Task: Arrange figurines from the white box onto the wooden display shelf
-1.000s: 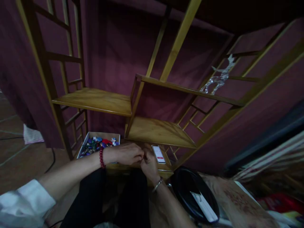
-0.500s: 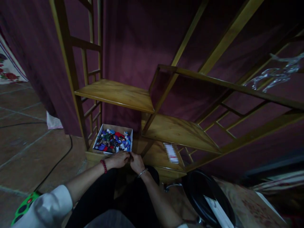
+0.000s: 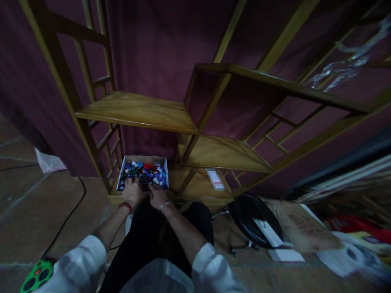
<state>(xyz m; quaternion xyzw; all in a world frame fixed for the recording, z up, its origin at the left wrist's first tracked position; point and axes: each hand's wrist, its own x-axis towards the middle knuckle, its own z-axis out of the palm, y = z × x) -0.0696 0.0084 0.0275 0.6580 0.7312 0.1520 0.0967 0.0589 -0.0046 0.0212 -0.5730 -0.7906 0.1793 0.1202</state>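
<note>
Box: at 8 o'clock, on the low shelf, full of little bright toys
Left hand: on toys at the box's 7 o'clock, fingers a bit spread, cannot tell if holding any
Right hand: at the box's 5 o'clock edge, cannot tell if fingers hold anything

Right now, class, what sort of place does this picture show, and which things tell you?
Probably a room in a home, though a shop is possible: a yellow-brown wooden display shelf before dark purple drapery, and a round black-seated metal-legged stool.
</note>
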